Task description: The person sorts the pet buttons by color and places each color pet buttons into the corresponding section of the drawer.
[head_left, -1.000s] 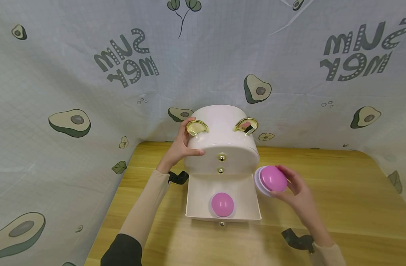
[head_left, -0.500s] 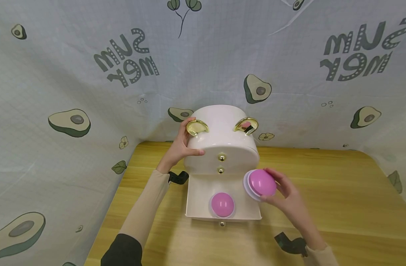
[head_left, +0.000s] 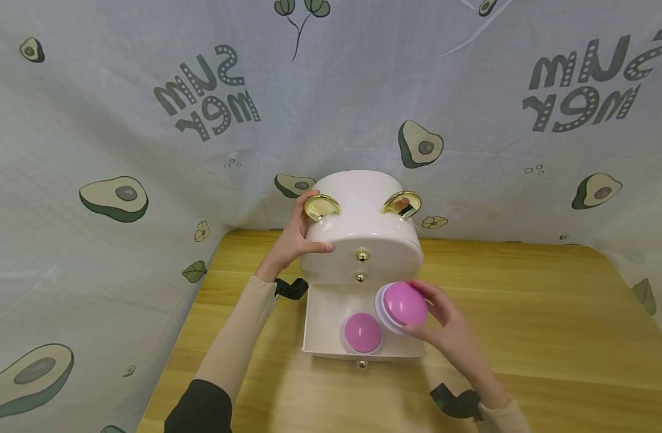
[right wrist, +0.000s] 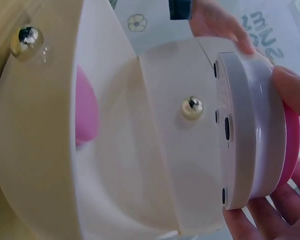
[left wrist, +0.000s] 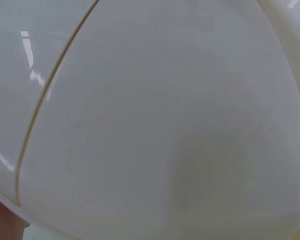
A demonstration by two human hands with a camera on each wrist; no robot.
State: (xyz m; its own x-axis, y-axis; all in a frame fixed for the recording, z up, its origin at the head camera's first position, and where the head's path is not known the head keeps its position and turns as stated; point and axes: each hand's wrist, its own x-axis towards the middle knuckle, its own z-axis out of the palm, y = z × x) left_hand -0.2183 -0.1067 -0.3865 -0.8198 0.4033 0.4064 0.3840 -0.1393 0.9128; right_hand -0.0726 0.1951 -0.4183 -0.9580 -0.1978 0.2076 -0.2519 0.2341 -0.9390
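My right hand [head_left: 452, 331] grips a pink-domed buzzer button [head_left: 405, 304] with a white round base. It is held tilted above the right side of the pulled-out drawer [head_left: 325, 313]. Small dark feet show under its base in the right wrist view. A second pink buzzer button [head_left: 363, 333] sits in that drawer, near its front. My left hand [head_left: 292, 240] holds the upper left side of a white drawer box [head_left: 358, 198], thumb on the front and fingers behind a gold ear. White plastic of the drawer box [left wrist: 140, 125] fills the left wrist view.
Gold ears [head_left: 402, 205] stand on the drawer box, and gold knobs [head_left: 361, 257] mark its upper front. Another knob [head_left: 362, 364] juts from the open drawer's front. The box stands on a wooden table [head_left: 526, 313] before an avocado-print cloth [head_left: 342, 108].
The right hand has carried its buzzer button leftward and slightly toward me, from beside the drawer to above it. The left hand and drawer box have stayed put.
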